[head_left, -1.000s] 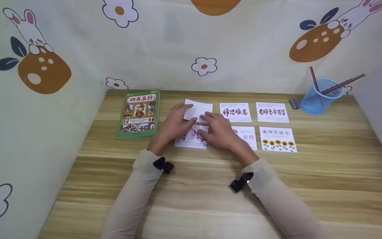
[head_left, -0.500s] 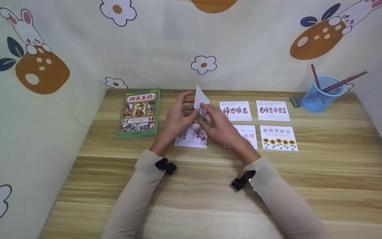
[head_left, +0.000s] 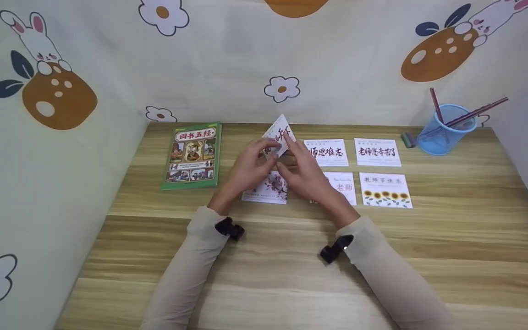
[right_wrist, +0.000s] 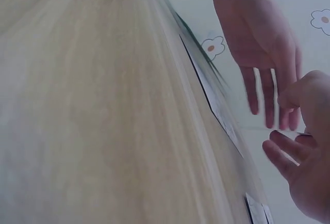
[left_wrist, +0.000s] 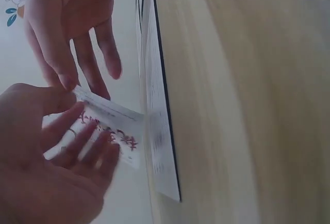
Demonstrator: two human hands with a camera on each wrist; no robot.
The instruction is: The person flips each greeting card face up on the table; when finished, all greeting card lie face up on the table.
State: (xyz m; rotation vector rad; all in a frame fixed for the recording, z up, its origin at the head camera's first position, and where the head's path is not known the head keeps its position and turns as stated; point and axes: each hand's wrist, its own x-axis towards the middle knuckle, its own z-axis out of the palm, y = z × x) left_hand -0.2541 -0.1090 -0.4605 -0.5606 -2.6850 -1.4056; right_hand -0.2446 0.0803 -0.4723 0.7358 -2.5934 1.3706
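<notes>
A white card with red brush writing (head_left: pixel 280 136) is held tilted above the wooden table (head_left: pixel 291 275), its written side toward me. My left hand (head_left: pixel 245 169) pinches its lower left part between thumb and fingers; the left wrist view shows the card (left_wrist: pixel 111 131) against those fingers (left_wrist: pixel 85 152). My right hand (head_left: pixel 307 176) pinches the card's right edge, index finger lying up along it. Under the hands lies a plum-blossom card (head_left: pixel 264 190). In the right wrist view the right hand (right_wrist: pixel 309 182) is below the left hand (right_wrist: pixel 258 33); the card is hardly visible there.
A green picture book (head_left: pixel 193 155) lies to the left. Several more cards lie to the right: two calligraphy cards (head_left: pixel 327 152) (head_left: pixel 377 152), a pink-lettered one (head_left: pixel 344 187) and a sunflower one (head_left: pixel 385 190). A blue mesh cup (head_left: pixel 442 133) with sticks stands at the back right. Printed fabric walls enclose three sides.
The card lay blank side up on the table a second ago. Both hands lifted it, stood it on edge and turned it so the red writing now faces me.
</notes>
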